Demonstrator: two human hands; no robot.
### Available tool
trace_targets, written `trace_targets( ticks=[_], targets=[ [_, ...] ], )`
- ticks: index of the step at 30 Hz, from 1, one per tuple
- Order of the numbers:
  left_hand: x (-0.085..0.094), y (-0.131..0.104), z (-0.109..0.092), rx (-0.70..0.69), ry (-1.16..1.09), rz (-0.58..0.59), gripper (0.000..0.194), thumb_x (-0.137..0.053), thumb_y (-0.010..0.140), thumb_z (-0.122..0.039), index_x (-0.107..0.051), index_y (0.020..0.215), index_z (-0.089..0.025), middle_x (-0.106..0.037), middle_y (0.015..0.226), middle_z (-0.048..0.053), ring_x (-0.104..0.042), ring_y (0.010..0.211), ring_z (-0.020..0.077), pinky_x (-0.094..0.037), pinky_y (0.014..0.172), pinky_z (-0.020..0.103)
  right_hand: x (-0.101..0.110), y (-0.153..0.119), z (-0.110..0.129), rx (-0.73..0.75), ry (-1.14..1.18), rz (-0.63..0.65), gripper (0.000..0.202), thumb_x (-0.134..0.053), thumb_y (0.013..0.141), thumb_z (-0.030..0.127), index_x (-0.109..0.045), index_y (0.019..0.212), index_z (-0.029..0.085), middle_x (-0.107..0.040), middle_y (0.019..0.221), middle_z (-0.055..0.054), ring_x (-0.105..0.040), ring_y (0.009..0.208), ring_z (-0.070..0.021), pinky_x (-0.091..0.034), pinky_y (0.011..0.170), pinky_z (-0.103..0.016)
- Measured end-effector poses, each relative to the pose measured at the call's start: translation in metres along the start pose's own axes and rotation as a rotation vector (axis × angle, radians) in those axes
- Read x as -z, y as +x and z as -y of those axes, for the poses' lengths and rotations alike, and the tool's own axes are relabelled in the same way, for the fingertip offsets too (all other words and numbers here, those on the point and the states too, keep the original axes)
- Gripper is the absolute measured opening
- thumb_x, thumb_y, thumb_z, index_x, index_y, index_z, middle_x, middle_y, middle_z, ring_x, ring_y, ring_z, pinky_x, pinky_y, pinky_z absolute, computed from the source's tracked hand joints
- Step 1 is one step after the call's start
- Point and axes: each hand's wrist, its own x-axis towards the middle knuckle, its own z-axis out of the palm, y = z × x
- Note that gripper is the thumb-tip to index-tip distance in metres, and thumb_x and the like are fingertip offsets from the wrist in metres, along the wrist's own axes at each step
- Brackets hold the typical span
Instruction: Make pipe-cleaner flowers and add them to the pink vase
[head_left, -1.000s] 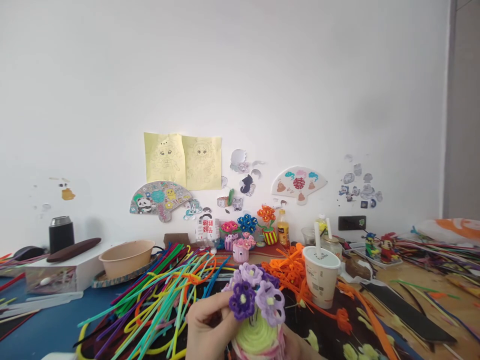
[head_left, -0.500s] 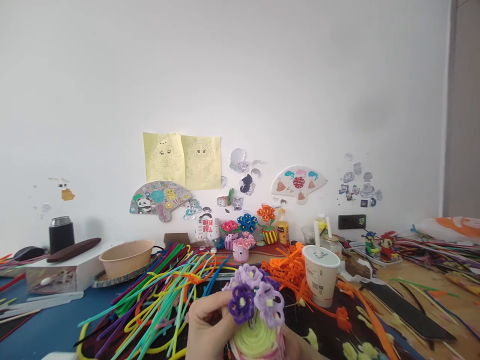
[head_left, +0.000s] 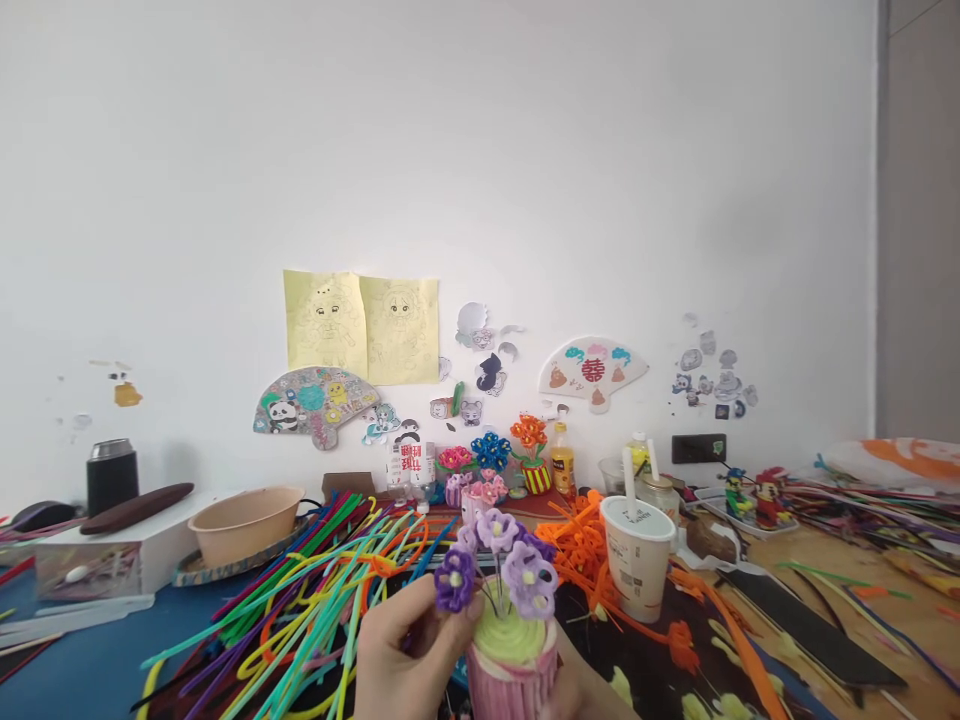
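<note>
From here I count one pink-striped pot point(head_left: 514, 682), at least five purple blooms point(head_left: 531, 580), one lidded paper cup point(head_left: 637, 560) and two wall fans point(head_left: 592, 372). The left hand point(head_left: 405, 652), nearly closed, pinches at a dark purple bloom point(head_left: 454, 580); the right hand point(head_left: 589, 687) curves around the pot's right side, gripping it. The pot sits front and centre, long axis near upright, blooms pointing up, its base out of view.

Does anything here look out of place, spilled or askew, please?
I see no spill. The lidded paper cup looks odd, being drinkware beside tangled orange pipe cleaners. At the left hand, the front dark purple flower leans out from the others.
</note>
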Motion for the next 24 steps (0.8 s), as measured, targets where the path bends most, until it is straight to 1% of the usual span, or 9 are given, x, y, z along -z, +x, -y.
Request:
trace_targets(
  ticks=[2, 6, 9, 11, 13, 15, 18, 21, 24],
  targets=[
    [0.0, 0.001, 0.0, -0.024, 0.084, 0.009, 0.028, -0.07, 0.072, -0.042, -0.068, 0.061, -0.016, -0.051, 0.052, -0.002, -0.045, 0.052, 0.011, -0.039, 0.049, 0.018, -0.003, 0.005, -0.001, 0.009, 0.044, -0.019, 0.07, -0.087, 0.047, 0.022, -0.062, 0.113, 0.025, -0.073, 0.101, -0.007, -0.062, 0.108, -0.0336, -0.044, 0.095, -0.047],
    [-0.003, 0.001, -0.001, -0.117, 0.171, 0.056, 0.032, -0.06, 0.08, -0.043, -0.065, 0.061, -0.017, -0.049, 0.059, -0.001, -0.045, 0.057, 0.0126, -0.038, 0.051, 0.02, -0.007, 0.014, -0.007, 0.044, 0.118, -0.068, 0.082, -0.088, 0.037, 0.015, -0.059, 0.114, 0.025, -0.071, 0.104, -0.005, -0.062, 0.107, -0.0315, -0.045, 0.093, -0.044],
    [-0.008, -0.002, -0.003, -0.209, 0.26, 0.012, 0.039, -0.051, 0.087, -0.041, -0.063, 0.057, -0.018, -0.051, 0.06, 0.0, -0.046, 0.057, 0.0125, -0.037, 0.054, 0.021, -0.003, 0.019, -0.015, 0.106, 0.151, -0.16, 0.086, -0.09, 0.031, 0.01, -0.058, 0.11, 0.024, -0.07, 0.106, -0.003, -0.063, 0.103, -0.0283, -0.046, 0.09, -0.038],
    [-0.012, -0.005, -0.002, -0.258, 0.321, -0.045, 0.037, -0.047, 0.09, -0.04, -0.067, 0.066, -0.02, -0.057, 0.067, 0.001, -0.052, 0.062, 0.0137, -0.039, 0.06, 0.022, 0.001, 0.022, -0.019, 0.149, 0.156, -0.199, 0.087, -0.09, 0.03, 0.01, -0.058, 0.109, 0.023, -0.07, 0.105, -0.003, -0.063, 0.1, -0.0264, -0.046, 0.088, -0.035],
    [-0.016, -0.008, -0.001, -0.312, 0.411, -0.086, 0.033, -0.044, 0.091, -0.039, -0.071, 0.079, -0.022, -0.058, 0.071, 0.001, -0.055, 0.066, 0.0143, -0.04, 0.064, 0.023, 0.004, 0.023, -0.022, 0.172, 0.146, -0.195, 0.087, -0.09, 0.032, 0.01, -0.057, 0.111, 0.023, -0.07, 0.105, -0.003, -0.064, 0.097, -0.0251, -0.047, 0.086, -0.033],
    [-0.019, -0.01, 0.002, -0.377, 0.528, -0.119, 0.03, -0.044, 0.092, -0.038, -0.07, 0.09, -0.024, -0.057, 0.072, 0.0, -0.056, 0.068, 0.0148, -0.039, 0.065, 0.025, 0.004, 0.024, -0.022, 0.172, 0.121, -0.185, 0.086, -0.089, 0.035, 0.01, -0.056, 0.113, 0.023, -0.071, 0.104, -0.002, -0.064, 0.095, -0.0245, -0.047, 0.084, -0.032],
    [-0.023, -0.013, 0.006, -0.46, 0.731, -0.192, 0.03, -0.045, 0.091, -0.043, -0.066, 0.101, -0.025, -0.059, 0.076, 0.0, -0.057, 0.073, 0.0169, -0.038, 0.067, 0.027, 0.004, 0.025, -0.023, 0.198, 0.057, -0.187, 0.083, -0.089, 0.038, 0.013, -0.055, 0.113, 0.024, -0.07, 0.107, -0.005, -0.064, 0.097, -0.0269, -0.048, 0.086, -0.035],
    [-0.027, -0.015, 0.008, -0.48, 0.903, -0.262, 0.034, -0.046, 0.087, -0.051, -0.064, 0.086, -0.022, -0.06, 0.077, 0.001, -0.058, 0.076, 0.0197, -0.039, 0.067, 0.029, 0.004, 0.027, -0.03, 0.26, -0.034, -0.261, 0.079, -0.089, 0.039, 0.014, -0.055, 0.109, 0.025, -0.069, 0.112, -0.007, -0.063, 0.106, -0.0301, -0.047, 0.092, -0.04],
    [-0.03, -0.014, 0.007, -0.426, 0.965, -0.278, 0.035, -0.047, 0.086, -0.053, -0.058, 0.072, -0.023, -0.059, 0.073, 0.002, -0.058, 0.073, 0.0204, -0.039, 0.065, 0.03, 0.001, 0.029, -0.037, 0.296, -0.101, -0.337, 0.08, -0.09, 0.041, 0.018, -0.051, 0.111, 0.025, -0.066, 0.117, -0.01, -0.059, 0.114, -0.0316, -0.044, 0.097, -0.042]
  ],
)
